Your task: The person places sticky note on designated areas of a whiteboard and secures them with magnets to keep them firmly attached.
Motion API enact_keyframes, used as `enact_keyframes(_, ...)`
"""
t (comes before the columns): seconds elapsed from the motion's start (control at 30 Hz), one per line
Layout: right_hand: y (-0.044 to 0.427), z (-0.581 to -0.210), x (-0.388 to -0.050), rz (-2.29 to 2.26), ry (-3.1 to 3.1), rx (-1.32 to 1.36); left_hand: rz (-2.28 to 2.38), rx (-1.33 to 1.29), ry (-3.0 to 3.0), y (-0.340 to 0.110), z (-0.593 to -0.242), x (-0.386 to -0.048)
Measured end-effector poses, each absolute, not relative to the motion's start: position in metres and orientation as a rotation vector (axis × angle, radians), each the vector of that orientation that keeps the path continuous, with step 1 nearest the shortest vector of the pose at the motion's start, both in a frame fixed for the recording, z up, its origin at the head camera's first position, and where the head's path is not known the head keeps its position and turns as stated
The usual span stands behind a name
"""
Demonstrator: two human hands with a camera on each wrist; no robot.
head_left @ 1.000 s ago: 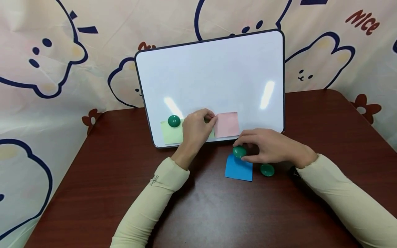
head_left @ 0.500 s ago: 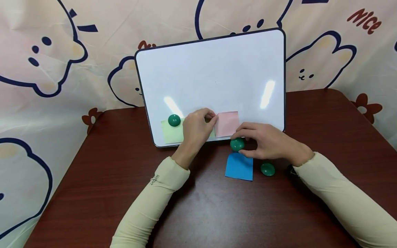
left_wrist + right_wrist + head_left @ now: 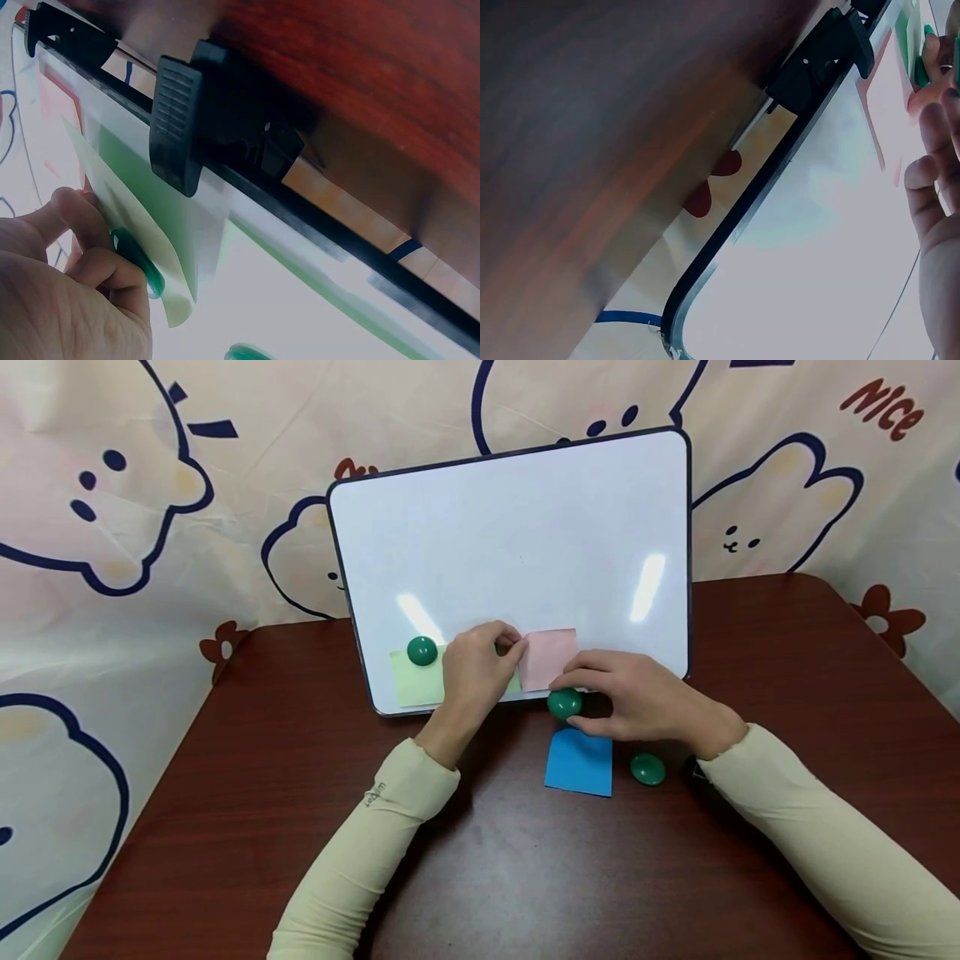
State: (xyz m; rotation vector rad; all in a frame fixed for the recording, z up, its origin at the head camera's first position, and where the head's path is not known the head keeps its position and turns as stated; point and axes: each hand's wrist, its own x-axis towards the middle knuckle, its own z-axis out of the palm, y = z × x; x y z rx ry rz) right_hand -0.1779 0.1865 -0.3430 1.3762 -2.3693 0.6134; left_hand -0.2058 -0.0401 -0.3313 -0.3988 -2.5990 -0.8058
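Observation:
My left hand (image 3: 480,668) is at the lower part of the whiteboard (image 3: 517,552), its thumb and forefinger pinching the left edge of a pink sticky note (image 3: 551,662). Behind that hand, partly hidden, a light green sticky note (image 3: 142,217) is held by a green round magnet (image 3: 136,262) in the left wrist view. My right hand (image 3: 637,697) grips another green round magnet (image 3: 565,702) between thumb and fingers, just below the pink note's bottom edge. Under it on the table lies a blue sticky note (image 3: 579,764).
One more green magnet (image 3: 647,769) lies on the table (image 3: 525,877) beside the blue note. At the board's left, a green magnet (image 3: 422,651) sits on a light green note (image 3: 414,683). Black clips (image 3: 176,124) grip the board's lower frame. A dark object (image 3: 701,772) lies near my right sleeve.
My right hand has lifted the green magnet up and slightly left, from over the blue note to the board's lower edge. The left hand stays in place at the pink note.

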Motion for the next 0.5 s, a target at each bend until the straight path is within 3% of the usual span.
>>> enact_keyframes(0.5, 0.1848, -0.3416, -0.1842, 0.669, -2.263, 1.237, -0.808, -0.413, -2.596, -0.0406, -0.3320, -0.2067)
